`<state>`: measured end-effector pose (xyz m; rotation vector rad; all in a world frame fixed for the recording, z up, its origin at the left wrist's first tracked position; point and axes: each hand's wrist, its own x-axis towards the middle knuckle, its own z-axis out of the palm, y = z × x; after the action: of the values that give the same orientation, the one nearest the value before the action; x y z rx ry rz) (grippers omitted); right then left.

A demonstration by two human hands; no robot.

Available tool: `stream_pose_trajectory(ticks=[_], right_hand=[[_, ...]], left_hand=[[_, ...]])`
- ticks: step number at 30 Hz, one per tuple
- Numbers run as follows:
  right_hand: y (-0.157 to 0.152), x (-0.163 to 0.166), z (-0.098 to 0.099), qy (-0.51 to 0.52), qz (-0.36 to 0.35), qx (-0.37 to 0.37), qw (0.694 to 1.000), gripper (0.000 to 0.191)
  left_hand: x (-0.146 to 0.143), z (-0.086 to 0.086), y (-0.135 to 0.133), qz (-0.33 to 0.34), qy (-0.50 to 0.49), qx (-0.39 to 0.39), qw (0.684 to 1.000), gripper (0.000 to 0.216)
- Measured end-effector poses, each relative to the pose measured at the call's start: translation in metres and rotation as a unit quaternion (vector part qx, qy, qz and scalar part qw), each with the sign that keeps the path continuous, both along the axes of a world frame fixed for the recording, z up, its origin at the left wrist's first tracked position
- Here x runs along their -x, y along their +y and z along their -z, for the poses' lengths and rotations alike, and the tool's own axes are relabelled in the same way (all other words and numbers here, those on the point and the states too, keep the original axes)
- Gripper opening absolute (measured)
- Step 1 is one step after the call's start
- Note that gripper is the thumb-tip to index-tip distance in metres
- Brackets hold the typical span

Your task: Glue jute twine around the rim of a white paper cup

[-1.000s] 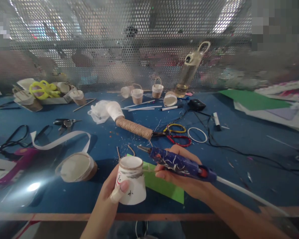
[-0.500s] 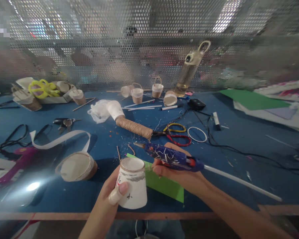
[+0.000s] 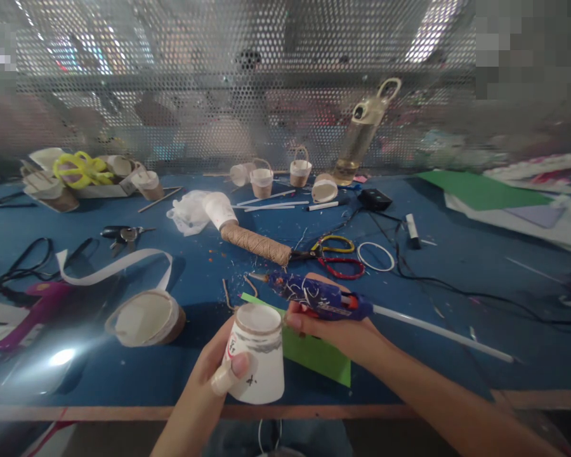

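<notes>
My left hand (image 3: 219,365) is closed round an upside-down white paper cup (image 3: 259,374) with dark markings, its narrow base facing up and rimmed with brown cord. In my right hand (image 3: 323,324) is a blue hot glue gun (image 3: 318,297), a long clear glue stick (image 3: 442,331) sticking out of its back. The gun's nozzle points left, above and behind the cup and apart from it. Under the right hand lies a green paper strip (image 3: 318,358). Short cord pieces (image 3: 226,294) rest just beyond the cup.
Left of the cup stands a cord-wrapped cup (image 3: 145,320) beside a white ribbon (image 3: 118,266). A twine roll (image 3: 257,242), scissors (image 3: 337,254) and a white ring (image 3: 375,256) lie ahead. Small baskets (image 3: 261,181) and a bottle (image 3: 361,139) stand near the perforated metal screen (image 3: 195,114).
The glue gun and my right hand have shifted slightly left. The cup in my left hand has moved a little right and down.
</notes>
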<state>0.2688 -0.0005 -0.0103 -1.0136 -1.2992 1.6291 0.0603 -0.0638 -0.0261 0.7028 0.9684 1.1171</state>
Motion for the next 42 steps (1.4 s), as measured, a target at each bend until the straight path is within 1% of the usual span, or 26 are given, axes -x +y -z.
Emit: stream_pose_trajectory(ticks=[5,9,14,19,21,26,31,33,35,40,42], right_hand=[[0.000,-0.001,0.002,0.000,-0.003,0.008,1.000,0.029],[0.000,-0.001,0.007,0.003,-0.010,0.011,1.000,0.033],[0.001,0.001,0.010,0.020,-0.004,0.009,1.000,0.037],[0.001,0.002,0.010,0.015,-0.005,0.011,1.000,0.039],[0.001,0.001,0.010,0.012,-0.004,0.008,1.000,0.039],[0.000,0.001,0.009,0.020,-0.002,0.001,1.000,0.038],[-0.001,0.000,0.011,0.028,0.005,0.001,1.000,0.041],[-0.001,-0.001,0.012,0.012,0.006,-0.011,1.000,0.041],[-0.002,-0.002,0.013,-0.013,0.007,-0.034,0.999,0.040],[-0.002,-0.010,0.009,-0.041,0.026,-0.099,0.994,0.036],[-0.002,-0.014,0.006,-0.057,0.030,-0.125,0.990,0.034]], left_hand=[[-0.001,-0.002,0.000,0.020,0.001,-0.009,1.000,0.069],[0.000,-0.004,0.000,0.028,0.016,-0.015,0.999,0.068],[0.000,0.000,0.000,0.031,0.032,-0.029,0.999,0.063],[-0.002,0.007,0.001,-0.020,0.002,-0.037,0.999,0.056],[-0.002,0.008,0.002,-0.026,-0.003,-0.040,0.999,0.055],[-0.001,0.006,0.001,-0.010,0.019,-0.016,1.000,0.051],[-0.005,0.006,-0.001,0.005,0.033,-0.065,0.997,0.056],[-0.006,0.008,-0.001,0.007,0.060,-0.063,0.996,0.055],[-0.006,0.010,-0.001,-0.008,0.072,-0.054,0.996,0.054],[-0.007,0.015,0.000,-0.093,0.048,-0.060,0.993,0.055],[-0.007,0.015,0.001,-0.113,0.040,-0.061,0.991,0.054]])
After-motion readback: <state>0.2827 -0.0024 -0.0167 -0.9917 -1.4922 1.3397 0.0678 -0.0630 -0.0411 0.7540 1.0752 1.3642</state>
